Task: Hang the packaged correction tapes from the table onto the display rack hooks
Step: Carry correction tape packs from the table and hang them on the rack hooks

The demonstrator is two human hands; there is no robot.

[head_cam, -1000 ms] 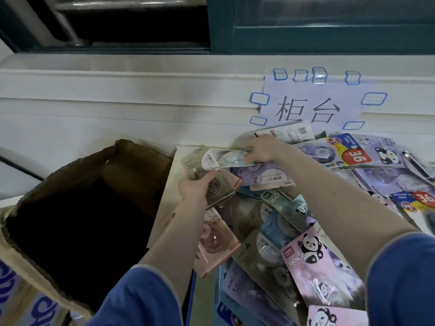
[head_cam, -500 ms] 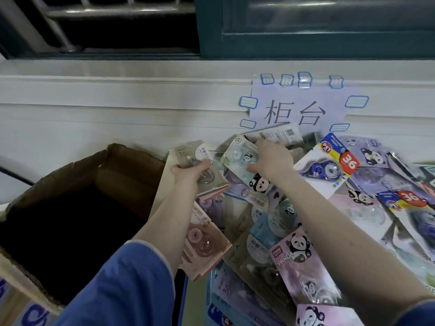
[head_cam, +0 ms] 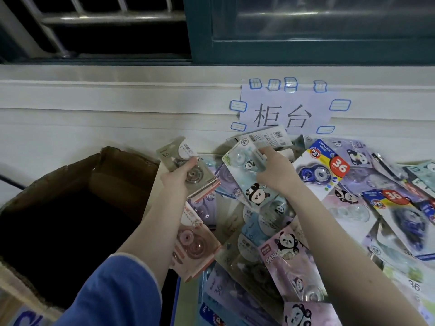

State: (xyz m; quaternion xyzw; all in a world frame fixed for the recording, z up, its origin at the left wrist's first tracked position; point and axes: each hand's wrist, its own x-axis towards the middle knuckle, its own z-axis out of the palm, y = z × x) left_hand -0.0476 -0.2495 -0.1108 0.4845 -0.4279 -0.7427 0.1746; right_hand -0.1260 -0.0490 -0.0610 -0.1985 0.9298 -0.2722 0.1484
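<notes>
Since half a second ago your right hand (head_cam: 273, 175) has lifted the pale blue panda packet (head_cam: 249, 175) a little higher off the heap and tilted it toward your left side, while your left hand (head_cam: 179, 177) has kept its grey packet (head_cam: 186, 165) raised in much the same place. Your left hand grips that grey packet with the thumb across its front, over the round tape wheel. Your right hand pinches the blue packet at its upper right edge, fingers curled behind it. Both held packets sit at about 12 o'clock from you, near each other, the grey one at 11 and the blue one at 1. Below and out to 3 o'clock, the heap of correction tape packets (head_cam: 353, 208) covers the worktop. At 9 o'clock stands an open cardboard box (head_cam: 113, 165). A paper sign (head_cam: 282, 111) is stuck to the white wall at 12 o'clock.
</notes>
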